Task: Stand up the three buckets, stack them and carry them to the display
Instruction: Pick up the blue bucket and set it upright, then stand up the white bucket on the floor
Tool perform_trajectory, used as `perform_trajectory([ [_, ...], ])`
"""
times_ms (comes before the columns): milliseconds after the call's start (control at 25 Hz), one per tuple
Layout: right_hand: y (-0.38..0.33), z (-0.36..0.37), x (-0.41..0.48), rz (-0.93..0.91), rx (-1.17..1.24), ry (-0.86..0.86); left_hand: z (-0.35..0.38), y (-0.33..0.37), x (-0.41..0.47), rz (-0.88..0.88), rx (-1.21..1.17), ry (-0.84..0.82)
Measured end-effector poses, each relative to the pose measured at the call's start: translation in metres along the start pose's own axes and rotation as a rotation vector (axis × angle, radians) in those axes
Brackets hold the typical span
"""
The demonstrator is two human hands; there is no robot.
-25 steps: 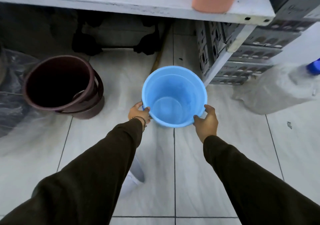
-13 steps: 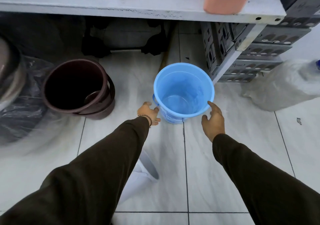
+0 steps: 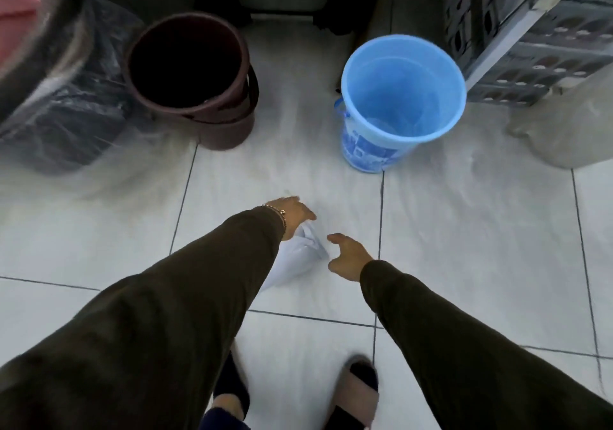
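Note:
A light blue bucket (image 3: 398, 98) stands upright on the tiled floor at the right. A dark brown bucket (image 3: 192, 74) stands upright at the left, its handle down. A white bucket (image 3: 295, 260) lies on its side on the floor, mostly hidden under my left arm. My left hand (image 3: 293, 215) reaches over its near end with fingers curled down on it; whether it grips I cannot tell. Just to the right of the white bucket, my right hand (image 3: 348, 255) hovers with fingers apart, holding nothing.
Grey plastic crates (image 3: 530, 48) and a white shelf post (image 3: 517, 28) stand at the back right, with a pale sack (image 3: 564, 131) beside them. Plastic-wrapped dark goods (image 3: 59, 111) sit at the left. My feet in sandals (image 3: 358, 393) are at the bottom.
Both hands let go of the blue bucket, now standing on the floor, and drew back toward the white bucket lying nearer me. The view tilted down.

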State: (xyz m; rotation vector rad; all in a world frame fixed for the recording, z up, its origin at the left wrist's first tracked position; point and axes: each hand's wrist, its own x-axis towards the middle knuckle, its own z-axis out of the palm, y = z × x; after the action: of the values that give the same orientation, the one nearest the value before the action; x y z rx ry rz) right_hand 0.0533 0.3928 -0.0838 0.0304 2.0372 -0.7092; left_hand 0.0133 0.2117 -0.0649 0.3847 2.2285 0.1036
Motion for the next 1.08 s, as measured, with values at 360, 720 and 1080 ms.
perform_trajectory([
  [360, -0.018, 0.051, -0.006, -0.546, -0.280, 0.348, 0.011, -0.050, -0.056, 0.122, 0.232, 0.133],
  [720, -0.052, 0.030, 0.005, -0.681, -1.165, 0.255, 0.071, -0.044, -0.059, -0.166, 0.109, 0.251],
  [1080, -0.019, -0.017, -0.021, -0.570, -0.650, 0.353, 0.056, -0.045, -0.084, -0.209, -0.151, 0.321],
])
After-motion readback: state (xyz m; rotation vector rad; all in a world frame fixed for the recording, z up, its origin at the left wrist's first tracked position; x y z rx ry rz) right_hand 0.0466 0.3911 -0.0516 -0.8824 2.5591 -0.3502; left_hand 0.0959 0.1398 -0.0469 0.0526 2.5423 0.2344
